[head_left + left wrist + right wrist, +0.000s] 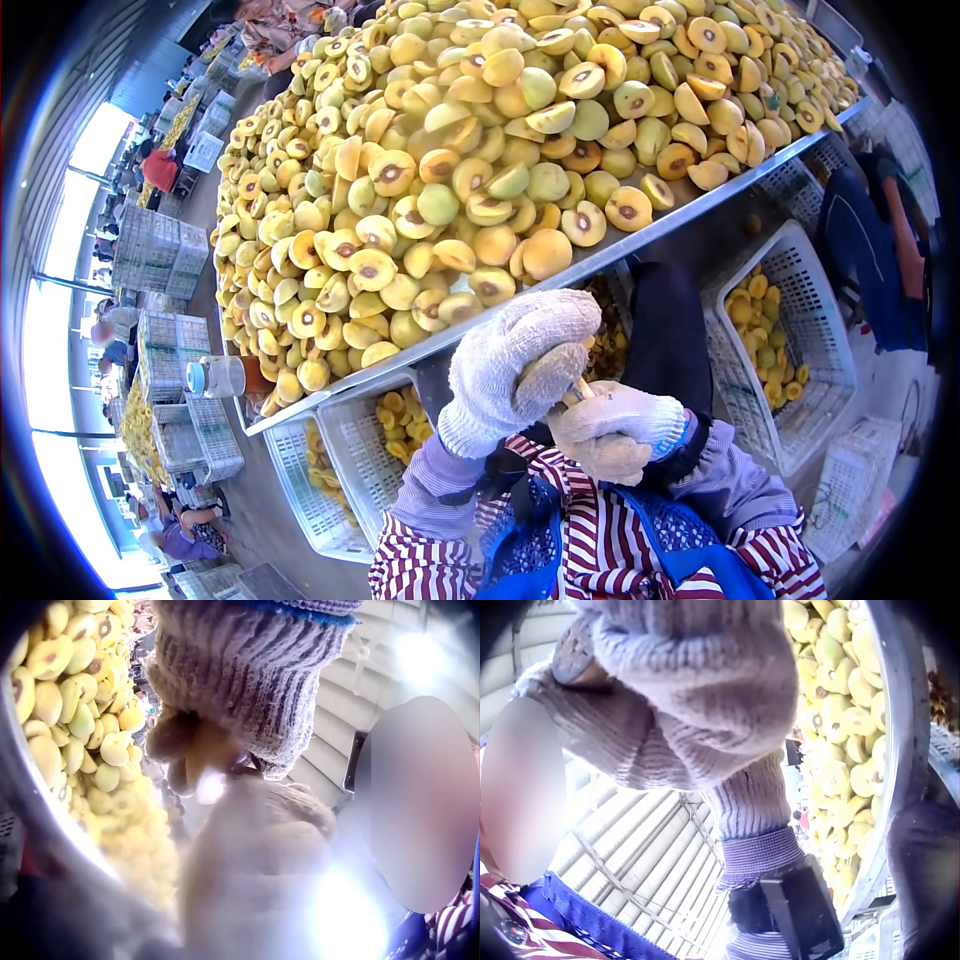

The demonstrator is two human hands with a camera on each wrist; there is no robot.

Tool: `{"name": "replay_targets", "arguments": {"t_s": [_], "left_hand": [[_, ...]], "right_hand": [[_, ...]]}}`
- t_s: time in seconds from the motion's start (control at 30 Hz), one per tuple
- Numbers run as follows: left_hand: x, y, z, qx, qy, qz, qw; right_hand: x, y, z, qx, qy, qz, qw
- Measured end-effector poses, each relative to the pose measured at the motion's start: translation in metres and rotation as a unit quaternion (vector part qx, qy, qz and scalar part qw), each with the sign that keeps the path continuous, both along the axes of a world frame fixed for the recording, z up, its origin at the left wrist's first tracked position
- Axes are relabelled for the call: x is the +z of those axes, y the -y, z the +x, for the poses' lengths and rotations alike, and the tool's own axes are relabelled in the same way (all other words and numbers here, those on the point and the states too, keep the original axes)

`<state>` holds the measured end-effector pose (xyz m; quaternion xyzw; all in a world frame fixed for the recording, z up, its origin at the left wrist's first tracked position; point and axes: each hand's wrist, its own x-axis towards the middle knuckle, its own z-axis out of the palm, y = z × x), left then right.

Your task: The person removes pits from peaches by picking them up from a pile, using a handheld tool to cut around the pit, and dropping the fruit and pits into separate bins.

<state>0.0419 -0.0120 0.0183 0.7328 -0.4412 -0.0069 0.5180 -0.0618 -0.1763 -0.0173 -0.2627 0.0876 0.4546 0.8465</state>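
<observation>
Both hands wear off-white knitted gloves with stained fingers and meet above the lap. My left hand (520, 365) is curled beside the right, gripping what looks like a piece of yellow fruit (210, 746), mostly covered and blurred in the left wrist view. In my right hand (615, 432) is a slim tool with a light handle (583, 389); its round wooden end (573, 657) pokes out of the glove in the right wrist view. The tool's working end is hidden. A large heap of halved yellow fruit (392, 173), some with brown centres, lies just beyond the hands.
A metal table edge (660, 228) runs diagonally in front of the hands. White plastic crates with fruit stand at lower left (345, 470) and right (800, 345). An orange-brown container with a blue lid (230, 376) is beside the table's left corner. Stacked crates and people fill the left background.
</observation>
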Motion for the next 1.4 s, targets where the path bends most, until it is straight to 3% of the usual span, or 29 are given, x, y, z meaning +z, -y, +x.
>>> {"name": "replay_targets", "arguments": {"t_s": [0.03,0.07,0.17,0.23,0.27,0.3,0.37,0.4,0.43,0.5,0.53,0.6,0.7,0.8,0.83,0.9,0.97,1.0,1.07,1.1,1.17,1.2,1.23,1.27,1.33,1.37,1.4], "left_hand": [[-0.002,0.001,0.001,0.001,0.024,-0.003,1.000],[-0.002,0.002,0.001,0.001,0.035,-0.009,0.999],[0.005,0.008,-0.004,0.031,0.060,-0.001,0.998],[0.013,0.009,-0.004,0.017,-0.169,0.036,0.985],[0.017,0.009,-0.006,0.011,-0.282,0.055,0.958],[0.020,0.009,-0.006,0.018,-0.291,0.059,0.955],[0.006,0.010,0.003,-0.015,-0.058,0.005,0.998],[0.001,0.011,0.006,-0.031,0.060,-0.022,0.997],[0.001,0.010,0.001,-0.008,0.087,-0.018,0.996],[-0.011,0.007,0.000,-0.016,0.006,-0.057,0.998],[-0.015,0.008,-0.004,-0.019,-0.036,-0.077,0.996],[-0.015,0.017,-0.024,-0.020,-0.313,-0.176,0.933],[-0.006,0.023,-0.027,-0.038,-0.411,-0.188,0.891],[0.001,0.025,-0.032,-0.034,-0.648,-0.277,0.709],[0.006,0.032,-0.041,0.031,-0.655,-0.301,0.693],[0.001,0.028,-0.037,0.063,-0.629,-0.278,0.723],[0.005,0.023,-0.033,0.117,-0.610,-0.283,0.730],[-0.010,0.014,-0.028,0.123,-0.560,-0.280,0.770],[-0.013,-0.013,-0.027,0.149,-0.516,-0.253,0.805],[-0.024,-0.025,-0.030,0.215,-0.456,-0.256,0.825],[-0.032,-0.068,-0.034,0.277,-0.392,-0.297,0.826],[-0.053,-0.099,-0.034,0.420,-0.267,-0.209,0.842],[-0.052,-0.120,-0.036,0.538,-0.136,0.013,0.831],[-0.052,-0.144,-0.036,0.508,0.162,0.282,0.798],[-0.040,-0.137,-0.045,0.531,0.161,0.270,0.787],[-0.034,-0.126,-0.052,0.469,0.023,0.139,0.872],[-0.025,-0.109,-0.059,0.378,-0.090,0.029,0.921]], "right_hand": [[-0.010,-0.004,-0.005,-0.045,0.000,0.138,0.989],[-0.019,-0.007,-0.004,-0.034,-0.021,0.232,0.972],[-0.033,-0.021,-0.005,-0.024,-0.077,0.481,0.873],[-0.025,-0.011,-0.010,-0.040,-0.114,0.341,0.932],[-0.018,-0.009,-0.010,-0.042,-0.097,0.301,0.948],[-0.011,-0.006,-0.010,-0.043,-0.081,0.259,0.962],[-0.018,-0.012,-0.013,-0.050,-0.100,0.348,0.931],[-0.021,-0.014,-0.015,-0.053,-0.110,0.392,0.912],[-0.020,-0.015,-0.015,-0.049,-0.112,0.389,0.913],[-0.016,-0.014,-0.014,-0.043,-0.114,0.382,0.916],[-0.010,-0.011,-0.012,-0.036,-0.101,0.327,0.939],[0.003,-0.005,-0.008,-0.023,-0.074,0.214,0.974],[-0.012,-0.010,-0.013,-0.016,-0.046,0.249,0.967],[-0.025,-0.011,-0.013,0.060,0.072,0.158,0.983],[-0.024,-0.010,-0.011,0.078,0.076,0.168,0.980],[-0.019,-0.005,-0.005,0.100,0.039,0.237,0.966],[-0.023,0.001,-0.009,0.057,0.012,0.264,0.963],[-0.030,0.006,-0.013,0.039,0.008,0.267,0.963],[-0.040,0.009,-0.011,0.058,-0.002,0.275,0.960],[-0.045,0.009,-0.007,0.086,-0.010,0.282,0.955],[-0.036,0.013,-0.001,0.083,0.001,0.156,0.984],[-0.035,0.013,0.000,0.076,0.014,0.095,0.993],[-0.037,0.009,-0.002,0.055,0.041,0.043,0.997],[-0.042,0.002,-0.005,0.037,0.069,-0.008,0.997],[-0.032,-0.012,0.007,0.139,-0.095,0.165,0.972],[-0.012,-0.018,0.009,0.169,-0.029,0.054,0.984],[0.008,-0.024,0.012,0.197,0.039,-0.059,0.978]]}}
